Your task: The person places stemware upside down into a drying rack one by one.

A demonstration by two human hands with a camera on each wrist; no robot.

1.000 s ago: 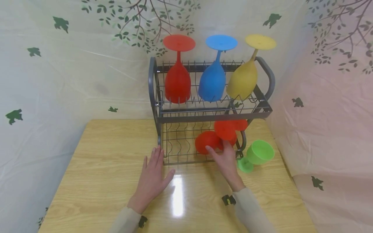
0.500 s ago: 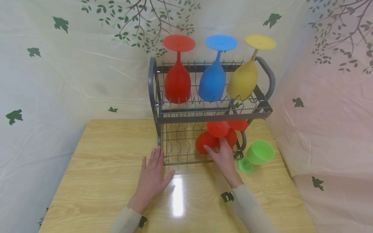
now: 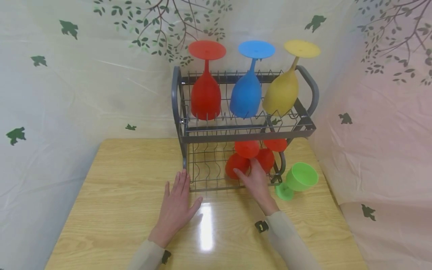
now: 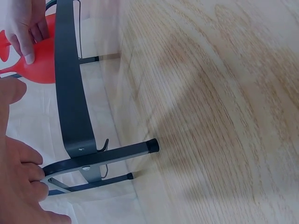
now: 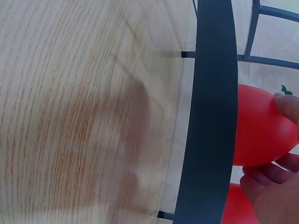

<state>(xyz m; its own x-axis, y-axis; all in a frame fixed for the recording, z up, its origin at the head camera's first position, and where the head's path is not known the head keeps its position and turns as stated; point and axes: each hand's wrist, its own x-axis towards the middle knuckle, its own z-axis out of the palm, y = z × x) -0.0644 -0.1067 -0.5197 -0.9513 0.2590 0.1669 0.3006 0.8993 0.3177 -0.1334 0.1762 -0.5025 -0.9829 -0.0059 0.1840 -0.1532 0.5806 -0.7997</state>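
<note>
My right hand [image 3: 254, 180] grips the bowl of a red goblet [image 3: 235, 166] that stands upside down on the lower tier of a dark two-tier dish rack [image 3: 249, 137]. Thumb and fingers lie on opposite sides of the bowl [image 5: 264, 128] in the right wrist view. A second upside-down red goblet [image 3: 266, 159] is just right of it, its foot partly under the upper tier. With straight fingers, my left hand [image 3: 175, 204] touches the rack's front left corner. The left wrist view shows those fingertips against the curved side frame [image 4: 84, 162].
On the upper tier, upside-down red [image 3: 206, 97], blue [image 3: 246, 95] and yellow [image 3: 281, 93] goblets stand in a row. A green goblet [image 3: 302, 177] sits upright on the wooden table [image 3: 121, 195], right of the rack. Patterned sheeting [image 3: 135, 101] hangs behind and at both sides.
My right hand has shifted the red goblet leftward along the lower tier, opening a gap from the second red goblet. The left hand has stayed in place.
</note>
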